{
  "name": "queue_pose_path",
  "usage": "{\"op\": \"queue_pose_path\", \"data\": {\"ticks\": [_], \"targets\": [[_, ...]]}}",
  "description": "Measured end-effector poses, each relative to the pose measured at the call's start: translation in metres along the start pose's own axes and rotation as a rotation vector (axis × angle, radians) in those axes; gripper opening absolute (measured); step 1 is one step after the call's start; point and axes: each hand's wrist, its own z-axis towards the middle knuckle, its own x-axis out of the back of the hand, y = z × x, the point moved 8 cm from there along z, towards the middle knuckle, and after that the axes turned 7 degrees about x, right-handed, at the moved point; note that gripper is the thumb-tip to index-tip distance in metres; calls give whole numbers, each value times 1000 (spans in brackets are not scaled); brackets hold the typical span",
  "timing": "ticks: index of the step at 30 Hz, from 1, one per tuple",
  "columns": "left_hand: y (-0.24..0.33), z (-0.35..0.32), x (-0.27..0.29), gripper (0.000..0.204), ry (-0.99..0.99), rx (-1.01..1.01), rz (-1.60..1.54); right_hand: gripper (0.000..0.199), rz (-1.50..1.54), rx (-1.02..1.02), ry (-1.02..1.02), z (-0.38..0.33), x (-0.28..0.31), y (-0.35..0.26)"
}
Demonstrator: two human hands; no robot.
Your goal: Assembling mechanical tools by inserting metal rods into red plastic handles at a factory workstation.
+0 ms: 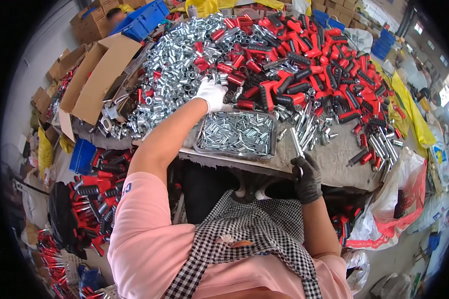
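My left hand point(211, 94), in a white glove, reaches into the heap where the silver sockets point(174, 65) meet red-sleeved pieces. Its fingers are curled down among the parts, and what they pinch is hidden. My right hand point(307, 178), in a dark glove, is closed round a shiny metal rod point(296, 142) at the table's front edge. The rod points up and away from me. Between my hands sits a clear shallow tray point(199, 147) full of short silver pins point(237, 132). Loose silver rods point(307, 124) lie beyond my right hand.
Red-and-black tool handles point(329, 74) are piled at the far right of the table. A cardboard box point(102, 82) and a blue bin point(143, 21) stand at the left. More handles point(97, 192) fill a container below. A plastic sack point(394, 204) hangs by the right edge.
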Motion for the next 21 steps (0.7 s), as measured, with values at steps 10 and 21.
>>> {"op": "queue_pose_path", "data": {"ticks": [10,21], "targets": [[-26,-10,21,35,444,-160,-208,34,-613,497,-86,56,23,-33],[-37,8,32,25,255,-129,-1907,55,-1689,839,-79,59,-53,-47]]}}
